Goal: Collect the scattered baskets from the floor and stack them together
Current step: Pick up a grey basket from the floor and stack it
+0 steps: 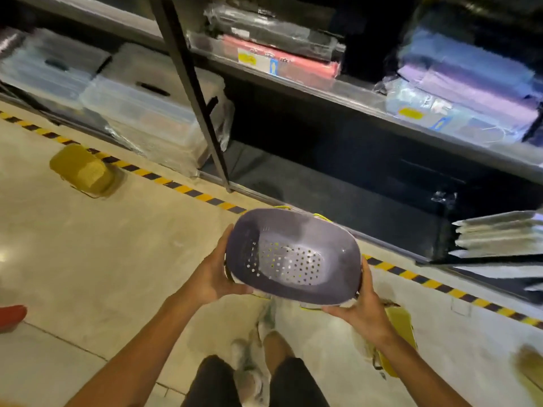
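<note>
I hold a purple perforated basket [293,257] in front of me, above the floor, its open side facing up. Yellow edges of another basket show under its rim. My left hand [217,274] grips its left side and my right hand [363,312] grips its lower right corner. A yellow basket [83,170] lies upside down on the floor at the left, near the striped tape. Another yellow basket [396,342] lies on the floor behind my right forearm, partly hidden. A blurred yellowish thing [529,368] sits at the right edge.
A dark metal shelf rack [194,92] runs along the far side, holding clear plastic bins [138,113] and wrapped goods. Black-and-yellow tape [182,189] marks the floor in front of it. A red object [11,315] is at the left edge. My feet [252,374] are below.
</note>
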{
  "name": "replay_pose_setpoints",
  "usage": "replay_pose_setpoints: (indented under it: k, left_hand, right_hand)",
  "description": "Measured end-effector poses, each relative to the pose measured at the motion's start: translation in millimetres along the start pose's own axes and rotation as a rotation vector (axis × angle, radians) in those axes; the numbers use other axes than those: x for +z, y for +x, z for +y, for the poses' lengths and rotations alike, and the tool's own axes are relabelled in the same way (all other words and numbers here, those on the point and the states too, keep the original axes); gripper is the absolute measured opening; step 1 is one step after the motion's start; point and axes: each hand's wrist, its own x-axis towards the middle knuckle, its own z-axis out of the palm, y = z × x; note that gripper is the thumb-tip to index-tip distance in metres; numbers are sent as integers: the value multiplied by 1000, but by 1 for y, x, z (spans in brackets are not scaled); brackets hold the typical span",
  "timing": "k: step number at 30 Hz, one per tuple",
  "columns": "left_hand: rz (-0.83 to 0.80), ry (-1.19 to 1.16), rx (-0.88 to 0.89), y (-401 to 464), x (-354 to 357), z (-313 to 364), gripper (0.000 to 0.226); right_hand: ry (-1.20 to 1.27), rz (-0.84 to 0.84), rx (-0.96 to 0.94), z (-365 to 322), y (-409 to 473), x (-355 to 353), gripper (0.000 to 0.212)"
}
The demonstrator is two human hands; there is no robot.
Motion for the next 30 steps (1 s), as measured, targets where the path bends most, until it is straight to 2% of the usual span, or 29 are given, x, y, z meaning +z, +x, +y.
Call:
replay_pose_setpoints:
  k: [5,9,11,12,19,23,27,30]
  left_hand:
    - [-42,41,-17,74,15,-54,137]
    - [-125,112,60,117,30,-101,111]
    - [-159,56,32,142,37,-114,123]
    - [-166,47,16,152,39,-124,129]
    - [-239,66,-16,199,53,-176,135]
    - [-261,103,-19,214,67,-204,134]
    - [-303,120,-24,222,90,-220,122]
    - [-308,166,-47,227,105,-232,127]
  right_hand:
    - [10,-5,78,47,67,22,128]
    - [-131,19,-42,78,105,51,105]
    - [-95,48,-36,89,119,62,109]
    - [10,38,-4,97,127,69,114]
    - [176,62,46,132,164,96,119]
    - [155,82,106,160,184,108,122]
    - [144,115,124,200,191,123,124]
    - [174,112,180,222,193,137,122]
